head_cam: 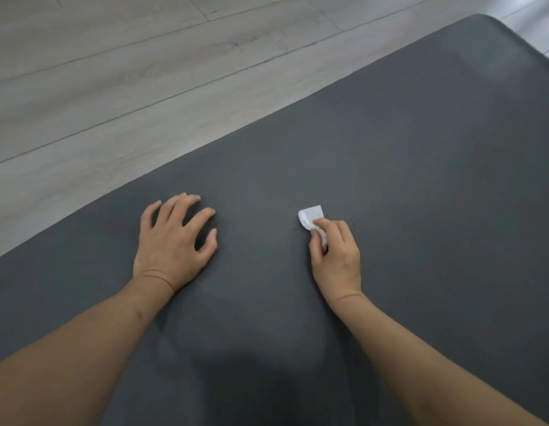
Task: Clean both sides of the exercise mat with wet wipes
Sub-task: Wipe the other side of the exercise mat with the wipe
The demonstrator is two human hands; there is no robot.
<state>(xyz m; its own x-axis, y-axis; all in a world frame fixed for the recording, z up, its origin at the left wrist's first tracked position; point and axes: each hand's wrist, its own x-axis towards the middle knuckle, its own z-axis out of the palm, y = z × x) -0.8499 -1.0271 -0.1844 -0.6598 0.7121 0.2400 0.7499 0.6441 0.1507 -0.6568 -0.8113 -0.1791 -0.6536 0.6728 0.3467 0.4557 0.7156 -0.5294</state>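
- Your dark grey, smooth-surfaced exercise mat (pixel 374 155) lies flat and fills most of the view, running from your body out to a rounded far corner at the upper right. A faint paler smudge shows on its surface near that far corner.
- The pale grey wood-plank floor (pixel 113 72) takes up the upper left, and the mat's long left edge cuts diagonally across it.
- Both your bare forearms reach forward over the mat from the bottom of the view, and your two hands sit well apart on it, near the middle of the picture.
- Your left hand (pixel 174 238) rests palm down on the mat, fingers spread and slightly arched, holding nothing. It lies nearer to the mat's left edge than your other hand does.
- Your right hand (pixel 336 253) is down on the mat to the right, with its fingers and thumb curled round a small white folded wet wipe (pixel 311 215).
- The wipe's free end sticks out beyond your fingertips and lies against the mat. The rest of it is bunched under your fingers.
- A few tiny dark specks dot the mat just beside the wipe and your right hand.
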